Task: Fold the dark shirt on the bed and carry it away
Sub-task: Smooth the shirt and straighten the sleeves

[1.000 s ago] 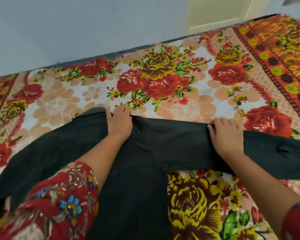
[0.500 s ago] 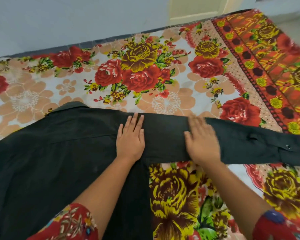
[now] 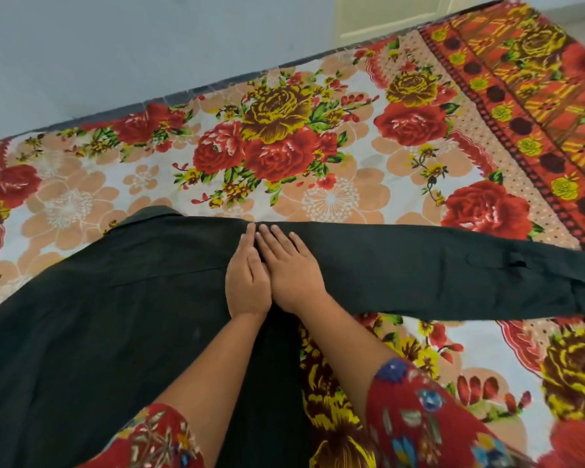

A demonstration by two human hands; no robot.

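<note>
The dark shirt (image 3: 115, 315) lies spread on the bed, its body at lower left and one long sleeve (image 3: 436, 275) stretched out to the right, a buttoned cuff at the far right edge. My left hand (image 3: 247, 282) and my right hand (image 3: 289, 268) lie flat, palms down, side by side and touching, where the sleeve meets the shoulder. Their fingers point toward the shirt's far edge. Neither hand grips the cloth. The collar shows as a small bump at the upper left of the shirt.
The bed is covered by a flowered sheet (image 3: 318, 146) in red, yellow and peach, with an orange patterned border at the right. Beyond the bed's far edge lies grey floor (image 3: 115, 45) and a pale door or panel (image 3: 385, 15).
My hands have gone from gripping the shirt's top edge to lying flat on it. The right hand has slid left until it touches the left hand. The view has shifted right.
</note>
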